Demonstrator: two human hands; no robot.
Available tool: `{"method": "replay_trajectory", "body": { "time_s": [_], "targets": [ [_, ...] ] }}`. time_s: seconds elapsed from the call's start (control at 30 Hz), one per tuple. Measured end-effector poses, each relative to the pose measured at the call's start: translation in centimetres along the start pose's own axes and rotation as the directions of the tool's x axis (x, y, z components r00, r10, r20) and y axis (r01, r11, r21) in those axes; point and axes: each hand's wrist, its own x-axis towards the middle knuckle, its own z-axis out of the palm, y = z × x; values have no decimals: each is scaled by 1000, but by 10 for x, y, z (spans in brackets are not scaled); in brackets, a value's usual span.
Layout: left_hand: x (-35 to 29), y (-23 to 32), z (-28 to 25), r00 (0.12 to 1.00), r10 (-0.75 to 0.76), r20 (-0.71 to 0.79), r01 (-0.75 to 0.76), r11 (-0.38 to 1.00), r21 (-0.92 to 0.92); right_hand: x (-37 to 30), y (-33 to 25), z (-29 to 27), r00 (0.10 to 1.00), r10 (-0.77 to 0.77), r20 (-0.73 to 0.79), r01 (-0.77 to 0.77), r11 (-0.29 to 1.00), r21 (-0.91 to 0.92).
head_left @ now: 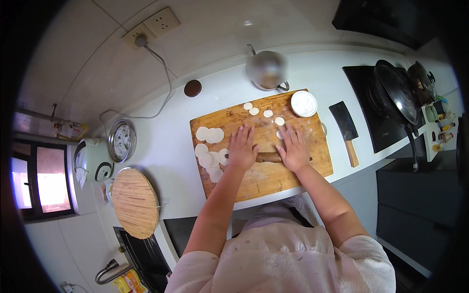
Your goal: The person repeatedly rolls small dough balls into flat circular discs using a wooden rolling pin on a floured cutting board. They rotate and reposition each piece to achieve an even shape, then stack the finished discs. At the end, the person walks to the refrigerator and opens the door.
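At far left, a pale rice cooker (91, 158) is standing beside a steel bowl (122, 140) that is holding a white-and-green mixture, and a round slatted mat (135, 202) is lying nearer you. Further right, the wooden board (244, 188) is resting on the white counter, and thin dough rounds (215, 135) are lying along its left side, some overlapping. Your left hand (241, 149) is pressing flat across the left part of the rolling pin (268, 157), its fingers stretching forward, not curling around it. The pin is lying crosswise on the board, its middle showing between your hands. Small dough pieces (268, 113) are lying beyond it, one just beside your right fingertips. Your right hand (294, 151) is covering the pin's right part, palm down, fingers spreading apart. Beyond that hand, a white bowl (304, 104) is holding white powder; right of the board, a cleaver (345, 128) is lying near the black cooktop (364, 105).
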Motion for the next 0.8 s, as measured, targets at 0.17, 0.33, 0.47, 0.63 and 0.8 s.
{"method": "replay_trajectory", "body": {
  "time_s": [0.17, 0.33, 0.47, 0.63, 0.8],
  "targets": [
    [-55, 1, -14, 981, 131, 140, -109, 982, -155, -62, -14, -12, 993, -100, 65, 91, 986, 137],
    [-36, 16, -26, 985, 128, 118, -81, 936, -343, -92, -19, -20, 983, -142, 113, 117, 972, 202],
    [-12, 28, -10, 980, 111, 165, -48, 936, -348, -100, -20, -19, 973, -190, 130, 162, 967, 199],
    [-10, 26, 9, 980, 133, 149, -68, 923, -378, -106, -18, -21, 974, -177, 141, 140, 960, 243],
    [-23, 8, -10, 989, 5, 147, 82, 810, -581, -109, -11, -31, 975, -180, 127, 147, 961, 235]
  ]
}}
